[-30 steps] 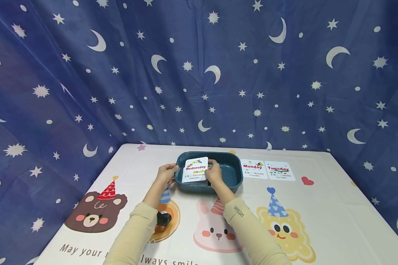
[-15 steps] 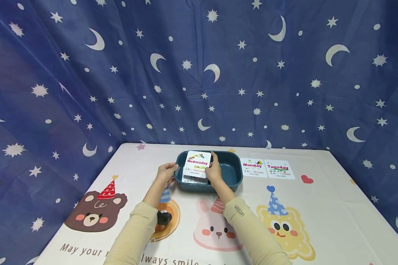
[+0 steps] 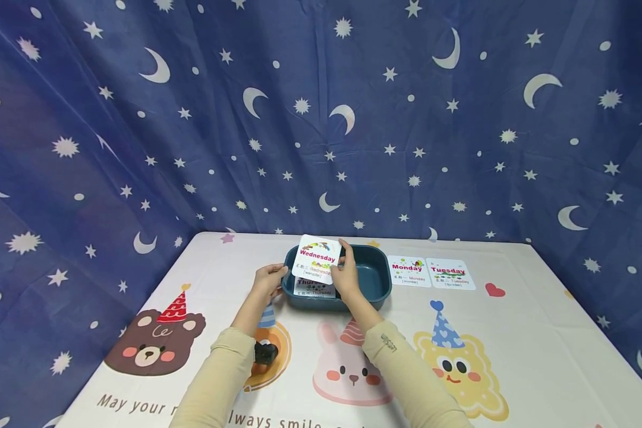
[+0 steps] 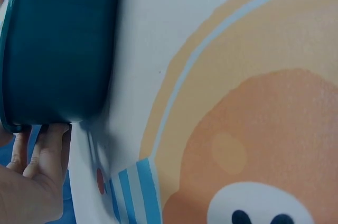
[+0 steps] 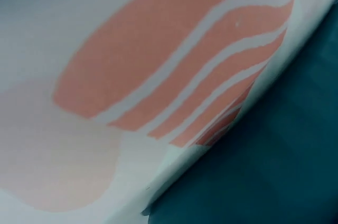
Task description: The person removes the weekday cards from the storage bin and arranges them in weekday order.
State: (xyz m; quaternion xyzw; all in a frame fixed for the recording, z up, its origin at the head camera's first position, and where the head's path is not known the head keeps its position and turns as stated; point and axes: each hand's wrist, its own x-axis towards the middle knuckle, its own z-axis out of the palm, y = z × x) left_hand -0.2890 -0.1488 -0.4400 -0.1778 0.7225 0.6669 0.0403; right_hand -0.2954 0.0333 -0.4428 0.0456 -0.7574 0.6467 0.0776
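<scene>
My right hand (image 3: 345,277) pinches the white Wednesday card (image 3: 317,259) by its right edge. That card is held tilted over the left part of a dark teal box (image 3: 374,297). Below it, inside the box, lies a Thursday card (image 3: 314,289), its upper part covered by the Wednesday card. At the box's left end my left hand (image 3: 268,282) grips the rim; in the left wrist view its fingers (image 4: 50,152) press the outer wall of the box (image 4: 58,49). The right wrist view shows the box's side (image 5: 264,166) but not the hand.
To the right of the box, a Monday card (image 3: 409,271) and a Tuesday card (image 3: 450,274) lie side by side, face up. A small black object (image 3: 266,353) is by the left forearm. The tablecloth (image 3: 540,333) has printed cartoon figures, and a blue starry curtain (image 3: 374,125) hangs behind.
My right hand has raised the Wednesday card up and away from the stack, uncovering part of the Thursday card. My left hand has stayed at the box's end.
</scene>
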